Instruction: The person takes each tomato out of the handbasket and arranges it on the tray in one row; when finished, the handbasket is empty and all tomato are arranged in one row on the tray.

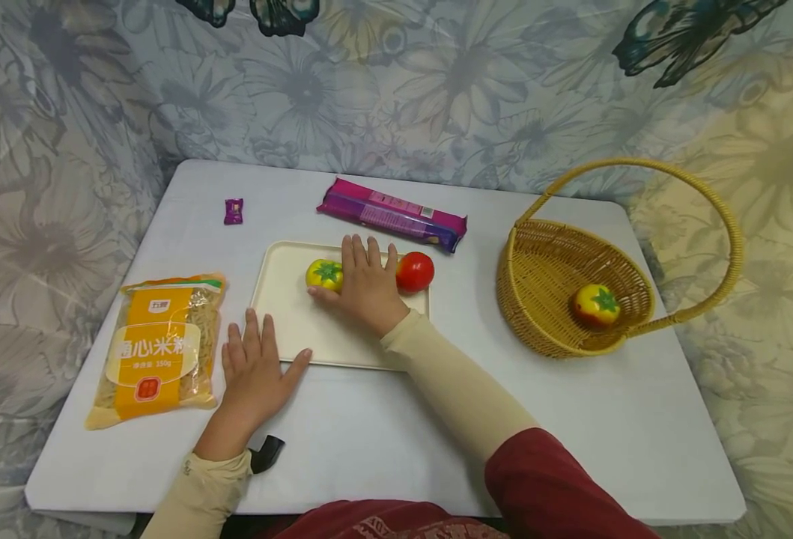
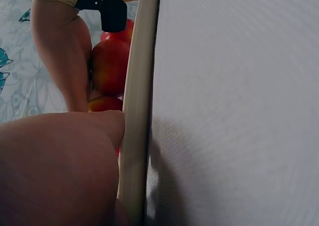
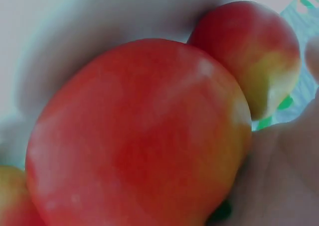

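Observation:
In the head view my left hand [image 1: 254, 382] lies beside the tray's near left corner, fingers straight and thumb at the rim; the left wrist view shows that thumb [image 2: 112, 126] against the cream tray [image 2: 137, 86]. My right hand [image 1: 369, 292] is spread palm down above the tray [image 1: 295, 314], fingers extended. On its left is a yellow fruit with a green star-shaped top [image 1: 324, 275], on its right a red fruit [image 1: 415, 272]. Under the palm, hidden from the head view, a large red fruit [image 3: 139, 136] shows in the right wrist view, with a red-yellow fruit [image 3: 249, 52] behind it.
A wicker basket [image 1: 524, 299] with a tall handle stands at the right, holding a yellow-red fruit [image 1: 596, 305]. A purple packet [image 1: 392, 213] lies behind the tray, a small purple wrapper [image 1: 234, 211] at the back left, and a yellow food bag [image 1: 156, 348] at the left.

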Demonstrator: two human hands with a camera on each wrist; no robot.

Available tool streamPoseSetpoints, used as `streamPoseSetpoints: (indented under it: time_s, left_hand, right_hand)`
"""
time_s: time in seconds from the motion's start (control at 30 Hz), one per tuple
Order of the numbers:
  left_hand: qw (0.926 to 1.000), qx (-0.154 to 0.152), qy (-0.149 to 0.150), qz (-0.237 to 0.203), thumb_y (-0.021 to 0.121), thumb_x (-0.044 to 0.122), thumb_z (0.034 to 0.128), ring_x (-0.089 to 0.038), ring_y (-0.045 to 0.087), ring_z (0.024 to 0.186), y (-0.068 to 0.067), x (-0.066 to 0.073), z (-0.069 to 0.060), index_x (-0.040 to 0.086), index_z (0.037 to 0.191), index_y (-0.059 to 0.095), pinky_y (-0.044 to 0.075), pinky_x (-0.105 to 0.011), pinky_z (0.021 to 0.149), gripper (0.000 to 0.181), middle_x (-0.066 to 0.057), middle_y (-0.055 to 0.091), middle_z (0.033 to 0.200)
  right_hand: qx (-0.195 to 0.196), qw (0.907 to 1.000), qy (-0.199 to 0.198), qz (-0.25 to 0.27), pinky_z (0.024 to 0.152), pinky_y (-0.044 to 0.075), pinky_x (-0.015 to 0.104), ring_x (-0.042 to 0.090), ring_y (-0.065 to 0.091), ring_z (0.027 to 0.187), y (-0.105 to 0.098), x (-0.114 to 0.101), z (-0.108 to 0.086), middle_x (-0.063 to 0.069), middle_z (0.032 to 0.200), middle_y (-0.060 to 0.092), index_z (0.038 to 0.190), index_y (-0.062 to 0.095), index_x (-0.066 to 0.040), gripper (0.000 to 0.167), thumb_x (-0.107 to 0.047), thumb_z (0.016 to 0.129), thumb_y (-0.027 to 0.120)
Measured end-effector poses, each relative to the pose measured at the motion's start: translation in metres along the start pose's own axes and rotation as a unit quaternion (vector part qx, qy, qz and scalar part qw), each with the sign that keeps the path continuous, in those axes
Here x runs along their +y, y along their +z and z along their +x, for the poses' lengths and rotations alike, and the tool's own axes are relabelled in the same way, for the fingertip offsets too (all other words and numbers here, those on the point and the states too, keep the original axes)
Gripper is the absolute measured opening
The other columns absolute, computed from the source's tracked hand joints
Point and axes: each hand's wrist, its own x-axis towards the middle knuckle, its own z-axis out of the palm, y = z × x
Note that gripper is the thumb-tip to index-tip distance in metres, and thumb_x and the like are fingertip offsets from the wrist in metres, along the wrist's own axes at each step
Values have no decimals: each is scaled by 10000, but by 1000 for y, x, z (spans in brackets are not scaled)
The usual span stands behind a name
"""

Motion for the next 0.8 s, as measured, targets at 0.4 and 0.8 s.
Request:
streamPoseSetpoints:
  time_s: [0.4, 0.8]
  left_hand:
    - [9999, -37, 18, -107, 507, 578, 1072, -517, -288, 1520, -2, 0, -2, -86, 1652, -7, -155, -705, 1171, 1020, -266, -255, 1699]
    - [9999, -35, 20, -125, 516, 565, 1073, -521, -287, 1519, -3, 2, -3, -85, 1652, -8, -156, -706, 1170, 1016, -266, -257, 1698]
  right_hand:
    - [77, 9885, 638, 1372, 1234, 75, 646, 391, 220, 1565, -32, 56, -10, 44, 1729, 297, 1709, 232, -243, 763, -682, 1086, 250]
    - [1168, 9616, 1044, 2254, 1211, 146, 639, 448, 302, 1505, -48, 130, -54, 122, 1665, 412, 1638, 412, -130, 621, -491, 1137, 347]
